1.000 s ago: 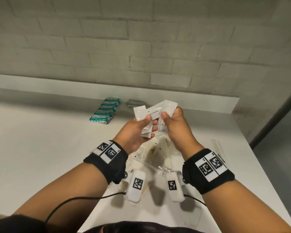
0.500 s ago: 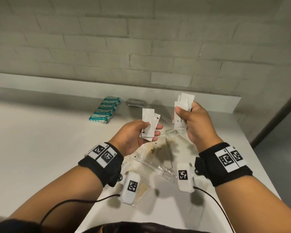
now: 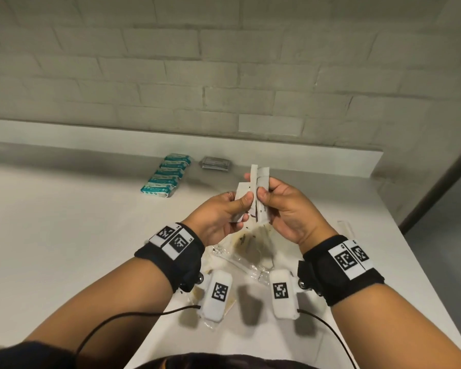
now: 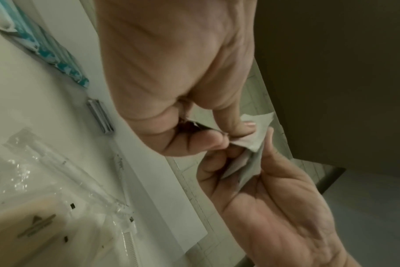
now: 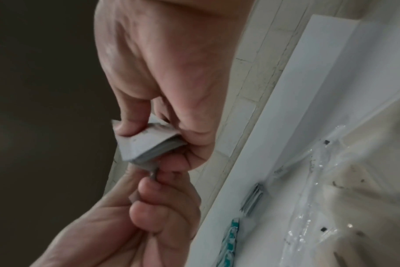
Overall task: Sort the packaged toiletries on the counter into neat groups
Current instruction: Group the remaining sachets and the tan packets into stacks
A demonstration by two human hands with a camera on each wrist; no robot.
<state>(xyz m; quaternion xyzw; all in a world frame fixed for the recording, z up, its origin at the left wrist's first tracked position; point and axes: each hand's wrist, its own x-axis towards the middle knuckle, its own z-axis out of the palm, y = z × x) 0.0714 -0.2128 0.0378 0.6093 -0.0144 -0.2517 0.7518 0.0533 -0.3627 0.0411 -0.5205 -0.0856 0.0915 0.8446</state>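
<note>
Above the counter my two hands meet, each holding small white sachets (image 3: 259, 179). My left hand (image 3: 240, 203) pinches a couple of sachets between thumb and fingers. My right hand (image 3: 262, 199) grips a thicker stack held upright, its edges touching the left hand's sachets. The right wrist view shows that stack of sachets (image 5: 149, 146) clamped under the thumb. In the left wrist view the left thumb and forefinger pinch a sachet corner (image 4: 256, 126). A row of teal packets (image 3: 168, 173) and a small stack of silver packets (image 3: 214, 163) lie by the back ledge.
Clear plastic packages (image 3: 244, 253), one with a wrapped toothbrush (image 4: 69, 171) and one beige (image 4: 34, 225), lie on the white counter (image 3: 64, 235) under my hands. The counter's right edge (image 3: 421, 251) drops to the floor. A tiled wall stands behind the ledge.
Half a second ago my hands were apart, the right one raised with its stack. Now the right hand has come back down and left, meeting the left hand's sachets.
</note>
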